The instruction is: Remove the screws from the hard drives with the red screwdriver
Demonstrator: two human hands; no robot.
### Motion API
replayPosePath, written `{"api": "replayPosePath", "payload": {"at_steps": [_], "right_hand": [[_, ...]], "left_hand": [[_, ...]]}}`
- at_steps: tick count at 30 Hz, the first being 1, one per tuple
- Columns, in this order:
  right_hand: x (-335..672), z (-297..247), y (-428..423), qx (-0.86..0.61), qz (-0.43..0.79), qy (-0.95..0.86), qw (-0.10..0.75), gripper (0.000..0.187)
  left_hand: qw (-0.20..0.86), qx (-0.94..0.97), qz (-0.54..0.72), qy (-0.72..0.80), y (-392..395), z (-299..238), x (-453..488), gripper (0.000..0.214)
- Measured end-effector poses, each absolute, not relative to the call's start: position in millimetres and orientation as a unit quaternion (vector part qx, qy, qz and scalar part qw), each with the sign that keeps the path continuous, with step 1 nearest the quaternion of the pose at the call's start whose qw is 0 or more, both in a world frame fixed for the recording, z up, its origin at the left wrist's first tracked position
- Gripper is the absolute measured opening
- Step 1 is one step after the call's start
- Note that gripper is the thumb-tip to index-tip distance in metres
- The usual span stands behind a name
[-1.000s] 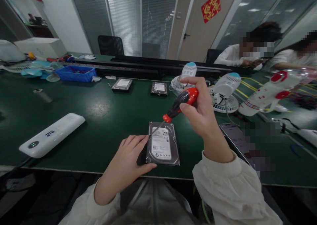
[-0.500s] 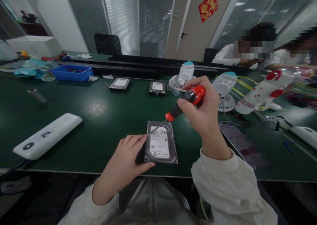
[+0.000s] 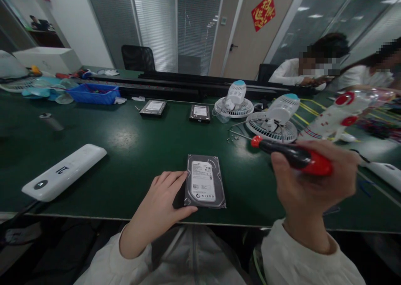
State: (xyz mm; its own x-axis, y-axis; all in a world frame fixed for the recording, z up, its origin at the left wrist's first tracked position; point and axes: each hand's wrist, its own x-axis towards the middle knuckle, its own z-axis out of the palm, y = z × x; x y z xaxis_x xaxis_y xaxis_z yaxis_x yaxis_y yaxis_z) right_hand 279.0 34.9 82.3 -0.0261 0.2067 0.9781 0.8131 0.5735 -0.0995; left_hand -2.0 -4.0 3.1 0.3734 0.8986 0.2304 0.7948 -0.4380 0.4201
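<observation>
The hard drive [image 3: 203, 180] lies label up on the green tabletop [image 3: 140, 159], directly in front of the person, and serves here as the landmark. At its left side rests the left hand [image 3: 163, 193], back upward, its fingers close together and stretched forward so that their tips meet the drive's left edge; the thumb is spread well away from them, reaching to the drive's near-left corner. The left forearm slants in from nearer the person, left of the drive.

The right hand [image 3: 316, 180], somewhat blurred, is raised well to the right of the drive, fingers curled around the red-and-black handle of a screwdriver [image 3: 288, 151], thumb laid along it. The wrist is bent so the shaft points leftward, its tip near some small screws [image 3: 232, 139] beyond the drive's far-right corner; whether it touches anything there cannot be told.
</observation>
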Motion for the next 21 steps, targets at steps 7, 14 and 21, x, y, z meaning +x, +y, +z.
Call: {"api": "replayPosePath", "payload": {"at_steps": [7,14,21], "right_hand": [[298,31,-1,-0.387,-0.357,-0.795,0.3,0.032],[306,18,-8,-0.386,-0.287,-0.84,0.253,0.029],[310,13,-5,-0.403,-0.208,-0.854,0.254,0.025]], "left_hand": [[0.158,0.805,0.234,0.521,-3,8,-5,0.079],[0.238,0.732,0.298,0.565,16,30,-8,0.036],[0.216,0.766,0.241,0.555,41,44,2,0.014]]}}
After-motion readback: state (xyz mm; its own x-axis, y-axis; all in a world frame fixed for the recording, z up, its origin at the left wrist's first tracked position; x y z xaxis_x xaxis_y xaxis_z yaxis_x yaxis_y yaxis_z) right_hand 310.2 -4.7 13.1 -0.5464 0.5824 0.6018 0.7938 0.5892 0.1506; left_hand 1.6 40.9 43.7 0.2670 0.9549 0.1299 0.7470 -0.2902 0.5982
